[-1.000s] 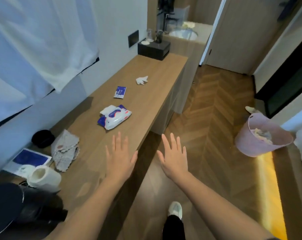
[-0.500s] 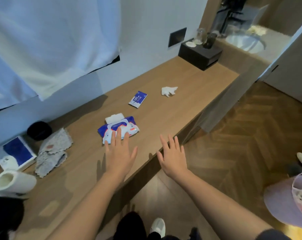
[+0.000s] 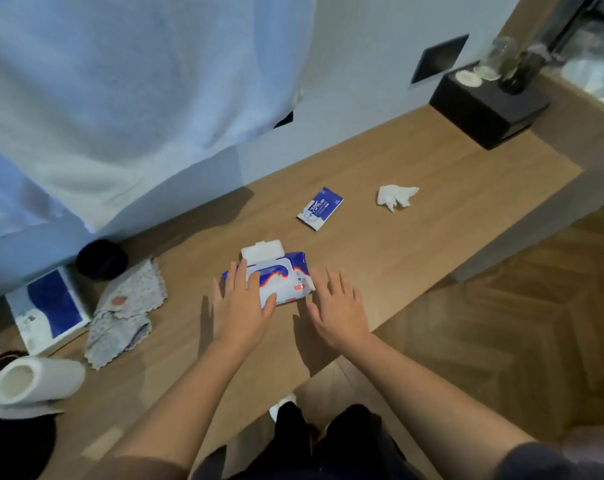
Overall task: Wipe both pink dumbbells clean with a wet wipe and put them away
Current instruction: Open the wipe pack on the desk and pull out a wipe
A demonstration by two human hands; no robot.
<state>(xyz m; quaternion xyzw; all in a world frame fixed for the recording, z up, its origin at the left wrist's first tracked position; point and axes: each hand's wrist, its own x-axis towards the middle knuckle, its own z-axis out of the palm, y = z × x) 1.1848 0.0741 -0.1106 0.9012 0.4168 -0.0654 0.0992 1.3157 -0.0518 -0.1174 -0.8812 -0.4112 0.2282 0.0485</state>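
Both hands have closed in on the wet wipe pack (image 3: 286,278) within the last second. The left hand (image 3: 241,313), fingers straight, now lies flat on the pack's left half. The right hand (image 3: 340,315), fingers spread and holding nothing, hovers just beside its right end above the worktop (image 3: 397,254). The pack's white lid (image 3: 263,249) stands flipped open. No pink dumbbell is in view, so the task looks barely begun; drawing out a wipe seems next.

Blue-and-white wet wipe pack (image 3: 288,273), lid (image 3: 264,249) flipped open, flat on wooden counter (image 3: 414,261)
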